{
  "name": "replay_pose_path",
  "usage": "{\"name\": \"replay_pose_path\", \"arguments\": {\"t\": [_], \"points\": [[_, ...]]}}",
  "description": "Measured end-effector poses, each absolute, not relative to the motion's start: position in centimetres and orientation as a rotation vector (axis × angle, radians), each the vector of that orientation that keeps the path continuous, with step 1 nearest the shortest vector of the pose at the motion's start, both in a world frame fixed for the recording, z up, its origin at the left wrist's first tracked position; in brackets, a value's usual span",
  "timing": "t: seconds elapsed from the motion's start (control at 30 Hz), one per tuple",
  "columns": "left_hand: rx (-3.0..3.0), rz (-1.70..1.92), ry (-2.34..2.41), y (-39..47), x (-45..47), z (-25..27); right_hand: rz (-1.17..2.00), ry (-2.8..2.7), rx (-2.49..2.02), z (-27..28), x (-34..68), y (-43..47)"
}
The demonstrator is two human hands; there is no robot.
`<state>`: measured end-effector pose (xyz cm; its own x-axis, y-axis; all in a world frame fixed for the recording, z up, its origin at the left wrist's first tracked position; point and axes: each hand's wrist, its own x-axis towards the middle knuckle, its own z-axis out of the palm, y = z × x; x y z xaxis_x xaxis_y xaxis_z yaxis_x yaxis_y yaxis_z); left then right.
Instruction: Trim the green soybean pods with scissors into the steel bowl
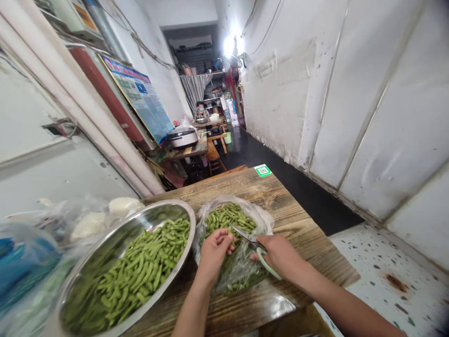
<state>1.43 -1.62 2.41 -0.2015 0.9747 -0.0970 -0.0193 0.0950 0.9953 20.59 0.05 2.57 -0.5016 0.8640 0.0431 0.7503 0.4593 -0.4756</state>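
My right hand grips a pair of scissors with pale green handles, its blades pointing left, parted a little. Just left of the blade tips, my left hand pinches a green soybean pod, mostly hidden by the fingers. Both hands are over a clear plastic bag that lies open on the table, with many green pods inside. To the left stands a large steel basin, tilted in view, holding a heap of green pods.
The wooden table carries a green QR-code card at its far corner. Plastic bags crowd the left side. Farther back are a second table with an electric cooker, a stool and a seated person. A white wall runs along the right.
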Motion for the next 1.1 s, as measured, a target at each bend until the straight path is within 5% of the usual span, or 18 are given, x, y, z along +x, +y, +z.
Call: {"name": "replay_pose_path", "arguments": {"t": [0.4, 1.1], "points": [[0.481, 1.614, 1.080, -1.6, 0.6, 3.3, 1.057, -2.239, -1.171, 5.1, 21.4, -0.9], [0.689, 1.755, 1.355, -1.5, 0.8, 2.2, 0.987, -2.305, -1.252, 3.2, 21.2, 0.0]]}}
